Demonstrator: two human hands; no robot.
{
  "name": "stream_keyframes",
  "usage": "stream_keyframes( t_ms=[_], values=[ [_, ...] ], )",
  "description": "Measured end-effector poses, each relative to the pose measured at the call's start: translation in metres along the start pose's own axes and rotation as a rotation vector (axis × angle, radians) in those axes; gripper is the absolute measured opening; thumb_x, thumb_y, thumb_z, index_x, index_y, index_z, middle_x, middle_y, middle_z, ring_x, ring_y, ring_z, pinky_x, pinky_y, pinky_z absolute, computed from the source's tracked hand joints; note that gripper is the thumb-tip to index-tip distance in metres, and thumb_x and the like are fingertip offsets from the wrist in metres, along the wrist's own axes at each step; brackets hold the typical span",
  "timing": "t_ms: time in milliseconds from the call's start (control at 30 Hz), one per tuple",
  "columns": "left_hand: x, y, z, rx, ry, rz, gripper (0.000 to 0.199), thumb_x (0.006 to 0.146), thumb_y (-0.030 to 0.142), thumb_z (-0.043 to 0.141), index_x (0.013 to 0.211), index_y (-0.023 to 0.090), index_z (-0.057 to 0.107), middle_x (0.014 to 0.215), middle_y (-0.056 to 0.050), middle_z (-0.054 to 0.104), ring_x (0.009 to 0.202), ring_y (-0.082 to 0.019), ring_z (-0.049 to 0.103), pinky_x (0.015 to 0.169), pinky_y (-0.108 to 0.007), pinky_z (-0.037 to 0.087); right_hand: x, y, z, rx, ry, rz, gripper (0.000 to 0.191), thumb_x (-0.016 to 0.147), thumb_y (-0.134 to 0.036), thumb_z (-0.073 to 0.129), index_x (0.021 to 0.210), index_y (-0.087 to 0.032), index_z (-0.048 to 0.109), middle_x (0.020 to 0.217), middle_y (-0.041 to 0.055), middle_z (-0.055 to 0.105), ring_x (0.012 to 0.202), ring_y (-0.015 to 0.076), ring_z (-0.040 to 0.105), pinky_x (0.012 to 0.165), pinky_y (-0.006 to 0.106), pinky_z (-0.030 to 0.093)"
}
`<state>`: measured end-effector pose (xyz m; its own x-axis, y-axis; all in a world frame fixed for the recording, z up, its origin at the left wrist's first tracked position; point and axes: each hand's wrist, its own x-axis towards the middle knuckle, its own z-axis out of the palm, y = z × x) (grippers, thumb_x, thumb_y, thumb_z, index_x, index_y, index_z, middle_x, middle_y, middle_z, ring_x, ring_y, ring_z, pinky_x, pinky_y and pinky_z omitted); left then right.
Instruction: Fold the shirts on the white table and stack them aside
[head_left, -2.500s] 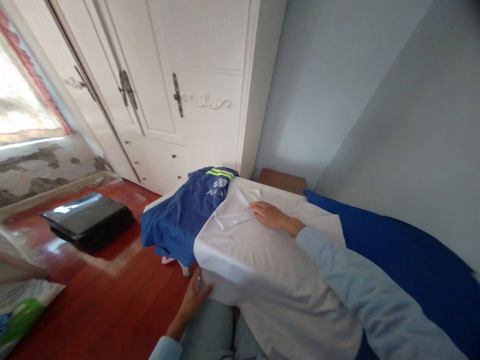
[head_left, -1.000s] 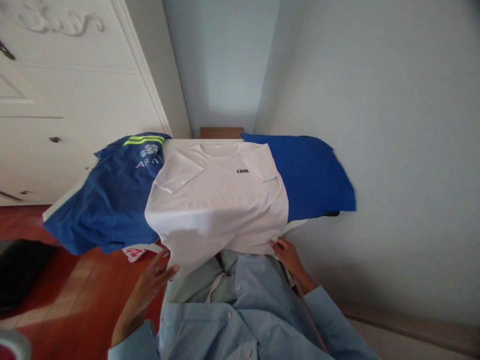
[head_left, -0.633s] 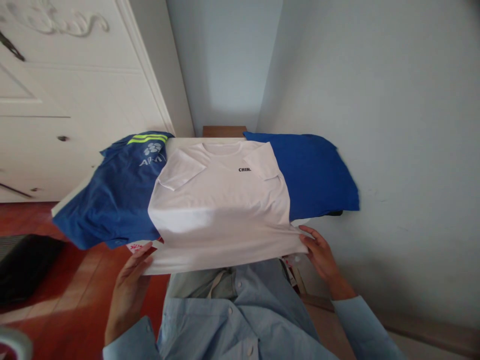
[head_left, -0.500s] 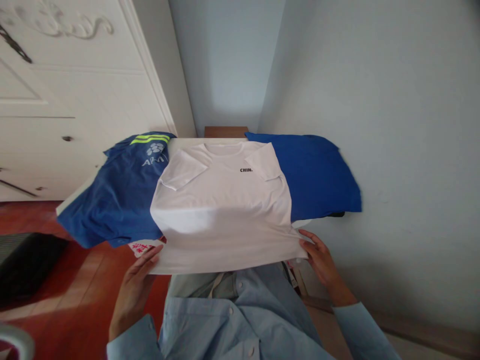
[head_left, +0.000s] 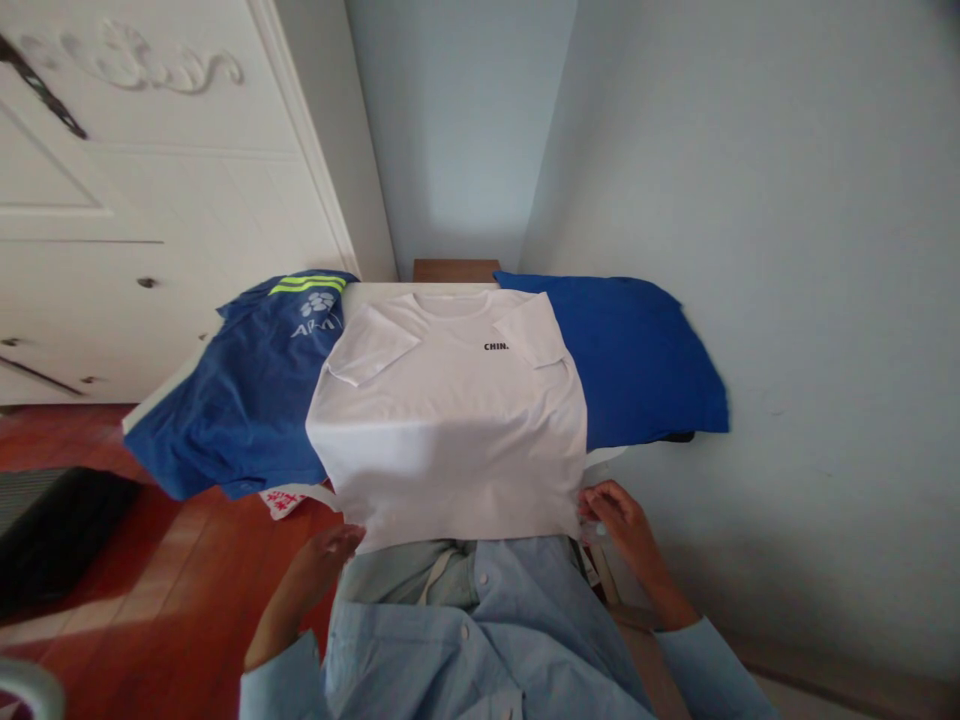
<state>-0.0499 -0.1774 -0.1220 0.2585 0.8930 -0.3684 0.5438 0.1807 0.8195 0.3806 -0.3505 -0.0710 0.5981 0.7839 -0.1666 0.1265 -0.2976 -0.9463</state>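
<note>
A white T-shirt with short sleeves and black lettering on the chest lies face up over a white board. Its lower part hangs over the near edge, toward my body. At the hem's left corner is my left hand, its fingers closed on the cloth. My right hand is at the lower right edge, fingers curled and pinched against the shirt. Left of it lies a dark blue shirt with yellow-green stripes and a white print. A plain blue garment is on the right.
A white cabinet with dark handles stands at the left. The pale wall is close on the right. A brown wooden piece shows behind the board. A black item rests on the red-brown floor.
Both hands have moved inward, toward each other. The T-shirt's hem has dropped from being held out wide and now hangs narrower. The view has shifted slightly.
</note>
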Motion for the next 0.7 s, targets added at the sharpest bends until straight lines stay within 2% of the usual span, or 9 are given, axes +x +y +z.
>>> stream_keyframes(
  t_ms=[233, 467, 600, 700],
  values=[
    [0.008, -0.013, 0.003, 0.105, 0.064, -0.015, 0.061, 0.063, 0.073, 0.063, 0.09, 0.02, 0.076, 0.094, -0.013, 0.079, 0.089, -0.034, 0.074, 0.079, -0.041, 0.059, -0.009, -0.013, 0.013, 0.101, -0.098, -0.003, 0.037, 0.083, -0.06, 0.065, 0.079, -0.023, 0.067, 0.074, 0.0038, 0.067, 0.072, 0.0224, 0.066, 0.072, 0.035, 0.052],
    [0.012, -0.018, 0.009, 0.097, 0.035, -0.035, 0.056, 0.065, 0.067, 0.064, 0.096, 0.021, 0.073, 0.09, -0.011, 0.079, 0.086, -0.033, 0.075, 0.077, -0.041, 0.059, -0.014, -0.017, 0.014, 0.241, -0.219, -0.046, 0.028, 0.095, -0.048, 0.054, 0.09, -0.023, 0.067, 0.085, 0.0031, 0.068, 0.074, 0.0183, 0.063, 0.073, 0.033, 0.048],
    [0.013, -0.02, 0.01, 0.105, 0.039, -0.036, 0.055, 0.067, 0.065, 0.064, 0.097, 0.021, 0.072, 0.087, -0.01, 0.078, 0.085, -0.033, 0.075, 0.077, -0.041, 0.059, -0.018, -0.022, 0.015, 0.262, -0.256, -0.047, 0.024, 0.094, -0.044, 0.056, 0.092, -0.023, 0.066, 0.083, 0.0038, 0.067, 0.073, 0.0185, 0.062, 0.07, 0.032, 0.047],
    [0.013, -0.021, 0.01, 0.123, 0.043, -0.026, 0.056, 0.067, 0.066, 0.063, 0.097, 0.02, 0.073, 0.094, -0.012, 0.078, 0.089, -0.034, 0.075, 0.079, -0.042, 0.059, -0.018, -0.024, 0.018, 0.293, -0.26, -0.055, 0.021, 0.092, -0.042, 0.057, 0.09, -0.023, 0.066, 0.086, 0.0043, 0.067, 0.071, 0.0179, 0.06, 0.069, 0.032, 0.047]
  ],
)
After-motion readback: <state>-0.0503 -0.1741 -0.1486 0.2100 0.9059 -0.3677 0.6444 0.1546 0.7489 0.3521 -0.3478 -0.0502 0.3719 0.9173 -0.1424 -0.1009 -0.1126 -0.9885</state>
